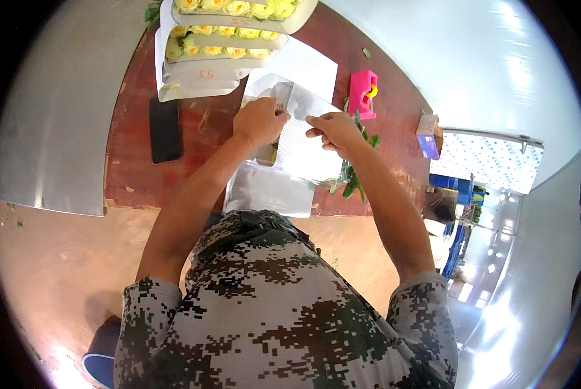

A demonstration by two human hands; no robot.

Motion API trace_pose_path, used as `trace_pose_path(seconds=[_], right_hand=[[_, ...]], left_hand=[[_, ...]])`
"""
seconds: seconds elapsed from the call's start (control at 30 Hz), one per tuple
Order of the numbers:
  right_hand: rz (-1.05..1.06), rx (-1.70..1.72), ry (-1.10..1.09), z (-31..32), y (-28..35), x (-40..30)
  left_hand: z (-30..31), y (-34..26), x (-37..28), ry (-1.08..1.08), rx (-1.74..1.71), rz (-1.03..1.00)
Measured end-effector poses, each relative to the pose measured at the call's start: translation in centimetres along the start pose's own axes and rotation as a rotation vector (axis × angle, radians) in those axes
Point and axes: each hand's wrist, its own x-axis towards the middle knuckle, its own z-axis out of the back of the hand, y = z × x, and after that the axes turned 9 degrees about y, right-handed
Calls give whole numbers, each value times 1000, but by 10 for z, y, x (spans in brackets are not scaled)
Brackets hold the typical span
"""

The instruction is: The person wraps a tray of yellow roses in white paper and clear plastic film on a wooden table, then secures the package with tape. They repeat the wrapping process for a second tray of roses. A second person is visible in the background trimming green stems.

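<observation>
A white corrugated cardboard wrap point(300, 146) lies folded on the table in front of me, with green leaves point(351, 180) sticking out on its right side. My left hand point(261, 121) is closed at the wrap's left edge, thumb and fingers pinched on the board. Over the right part of the wrap hovers my right hand point(336, 132), thumb and forefinger close together; whether anything thin is between them is unclear. Beneath the wrap is a clear plastic sheet point(271, 192) reaching the table's front edge. What the wrap encloses is mostly hidden.
Wrapped bunches of pale yellow roses point(222, 51) are stacked at the back left of the red-brown table point(203, 180). A black flat rectangular object point(165, 131) lies below them. At right are a pink tape dispenser point(362, 95) and a small cardboard box point(429, 136).
</observation>
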Motion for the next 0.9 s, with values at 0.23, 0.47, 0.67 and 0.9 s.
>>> trace_pose_path(seconds=[0.23,0.47,0.67,0.9], right_hand=[[346,40,104,10,11,-56],[374,128,169,5,4,-63],[296,175,80,-1,11,-21],[222,159,116,-3,8,6]], left_hand=[[2,-5,-5,-78,40,-6],[-1,0,-5,-99,-5,-36],[2,-4,-8,-67,-33,-27],[2,-5,-8,-67,-41,-45]])
